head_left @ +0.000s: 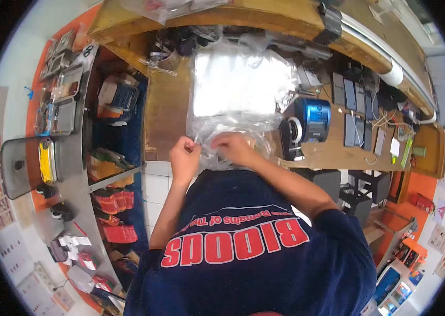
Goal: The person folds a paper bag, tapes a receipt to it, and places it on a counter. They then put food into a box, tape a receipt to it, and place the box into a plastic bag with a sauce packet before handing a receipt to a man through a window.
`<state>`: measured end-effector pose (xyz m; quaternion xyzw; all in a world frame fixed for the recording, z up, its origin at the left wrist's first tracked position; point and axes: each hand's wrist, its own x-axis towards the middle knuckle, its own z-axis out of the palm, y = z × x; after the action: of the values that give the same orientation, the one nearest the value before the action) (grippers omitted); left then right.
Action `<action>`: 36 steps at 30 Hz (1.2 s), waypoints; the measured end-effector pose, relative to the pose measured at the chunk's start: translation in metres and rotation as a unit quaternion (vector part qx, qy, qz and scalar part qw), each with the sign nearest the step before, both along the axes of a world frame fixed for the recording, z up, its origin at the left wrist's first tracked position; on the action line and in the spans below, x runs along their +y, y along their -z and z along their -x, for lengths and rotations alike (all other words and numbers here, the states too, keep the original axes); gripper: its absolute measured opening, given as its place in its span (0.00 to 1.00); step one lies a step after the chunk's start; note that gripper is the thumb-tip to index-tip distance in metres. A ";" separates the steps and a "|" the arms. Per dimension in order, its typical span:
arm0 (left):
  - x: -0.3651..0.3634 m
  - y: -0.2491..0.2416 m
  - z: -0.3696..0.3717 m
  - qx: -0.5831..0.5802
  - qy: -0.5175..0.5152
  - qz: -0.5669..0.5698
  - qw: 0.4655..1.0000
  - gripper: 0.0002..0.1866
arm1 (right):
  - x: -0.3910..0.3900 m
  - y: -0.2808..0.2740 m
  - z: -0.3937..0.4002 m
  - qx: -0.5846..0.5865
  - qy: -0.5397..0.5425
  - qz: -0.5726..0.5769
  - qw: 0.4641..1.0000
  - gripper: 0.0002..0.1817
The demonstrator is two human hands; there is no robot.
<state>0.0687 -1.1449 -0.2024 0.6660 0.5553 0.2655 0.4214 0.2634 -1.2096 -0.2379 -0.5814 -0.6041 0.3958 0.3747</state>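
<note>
Both hands are at the near edge of the wooden desk, over crumpled clear plastic (233,126). My left hand (184,152) is closed, its fingers pinched at the left edge of the plastic. To its right, my right hand (233,147) is bent inward over the plastic with its fingers curled; what they hold is too small to name. Beyond the hands, a bright white sheet or packet (238,79), washed out by glare, lies on the desk within the plastic.
A blue and black device (314,120) stands right of the plastic, beside a roll of tape (295,129). Several phones (350,95) and cables lie farther right. A cup of tools (167,59) is at the back left. Shelves with packets (114,200) stand left.
</note>
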 end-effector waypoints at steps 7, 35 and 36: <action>-0.009 -0.083 -0.012 0.045 0.051 -0.041 0.997 0.11 | 0.015 0.031 0.041 -0.265 -0.185 0.120 0.939 0.13; 0.002 -0.026 0.011 -0.308 0.167 0.078 0.933 0.10 | -0.053 0.033 -0.013 -0.429 0.006 0.074 0.900 0.53; 0.008 -0.013 0.013 -0.297 0.146 0.028 0.943 0.16 | -0.053 0.032 -0.013 -0.429 0.002 0.075 0.900 0.53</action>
<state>0.0553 -1.1365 -0.1894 0.6184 0.3085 0.3712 0.6202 0.2760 -1.2622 -0.2702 -0.7227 -0.6734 0.1514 0.0357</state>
